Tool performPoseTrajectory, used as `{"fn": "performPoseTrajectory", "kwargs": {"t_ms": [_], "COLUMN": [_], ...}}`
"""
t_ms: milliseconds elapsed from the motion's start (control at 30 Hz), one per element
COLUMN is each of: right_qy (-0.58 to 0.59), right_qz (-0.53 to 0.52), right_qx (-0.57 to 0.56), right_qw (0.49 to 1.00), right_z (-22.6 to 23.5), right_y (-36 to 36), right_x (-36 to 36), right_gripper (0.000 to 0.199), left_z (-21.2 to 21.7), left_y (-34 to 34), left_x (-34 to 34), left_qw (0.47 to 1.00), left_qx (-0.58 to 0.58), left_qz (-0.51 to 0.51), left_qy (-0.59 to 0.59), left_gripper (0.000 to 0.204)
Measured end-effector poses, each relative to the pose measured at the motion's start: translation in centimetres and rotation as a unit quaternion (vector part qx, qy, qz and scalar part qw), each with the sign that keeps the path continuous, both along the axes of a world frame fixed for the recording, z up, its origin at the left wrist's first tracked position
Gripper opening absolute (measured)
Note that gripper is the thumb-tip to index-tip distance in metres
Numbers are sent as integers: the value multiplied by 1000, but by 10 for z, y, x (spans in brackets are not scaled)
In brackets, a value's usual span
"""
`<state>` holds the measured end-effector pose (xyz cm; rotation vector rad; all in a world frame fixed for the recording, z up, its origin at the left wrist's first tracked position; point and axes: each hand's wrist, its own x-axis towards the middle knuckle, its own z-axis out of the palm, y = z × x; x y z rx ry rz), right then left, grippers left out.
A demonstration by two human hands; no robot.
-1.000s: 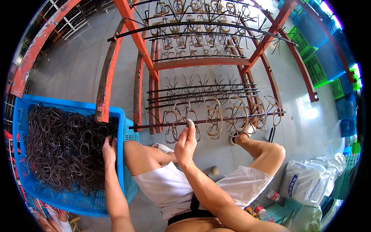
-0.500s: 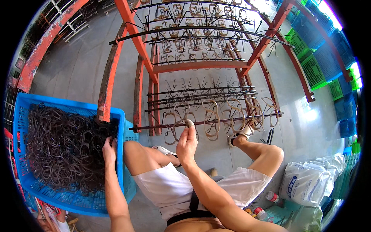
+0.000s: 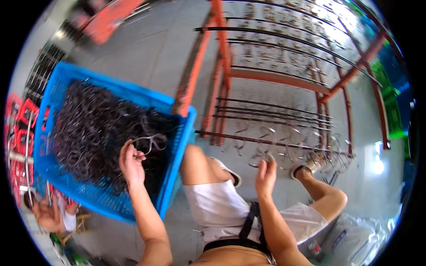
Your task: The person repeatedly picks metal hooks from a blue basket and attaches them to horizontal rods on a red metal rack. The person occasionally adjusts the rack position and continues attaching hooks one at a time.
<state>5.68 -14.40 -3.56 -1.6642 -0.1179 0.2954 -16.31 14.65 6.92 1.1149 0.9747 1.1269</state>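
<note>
A blue plastic crate [image 3: 111, 205] on my left holds a tangled heap of dark eyeglass frames [image 3: 95, 133]. Above the crate's right part, my left hand [image 3: 133, 165] pinches a pale-looking eyeglass frame [image 3: 151, 142] by one end. My right hand [image 3: 266, 178] is raised before the rack's lowest bar [image 3: 248, 138], fingers pressed together beside the eyeglass frames [image 3: 295, 137] hanging there. Blur hides what, if anything, its fingertips hold.
An orange-red metal rack [image 3: 275, 77] with dark bars and rows of hanging frames stands ahead. White plastic bags [image 3: 359, 239] and a bottle [image 3: 314, 247] lie at lower right. Another person [image 3: 51, 215] sits at far lower left, by red crates [image 3: 20, 146].
The view has swung left. My left hand has lifted out of the heap with an eyeglass frame in it. My right hand has drawn down from the lowest bar.
</note>
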Motion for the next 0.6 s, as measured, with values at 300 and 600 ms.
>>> {"fn": "performPoseTrajectory", "kwargs": {"t_ms": [300, 600], "right_qy": [-37, 34], "right_qz": [301, 461], "right_qx": [4, 114], "right_qw": [953, 880], "right_z": [90, 105], "right_y": [17, 24], "right_x": [-73, 5], "right_gripper": [32, 18], "left_z": [30, 7], "left_y": [-118, -106], "left_x": [32, 83], "left_qw": [990, 941], "left_qx": [-49, -26], "left_qz": [-63, -335], "left_qy": [-114, -30], "left_gripper": [22, 18]}}
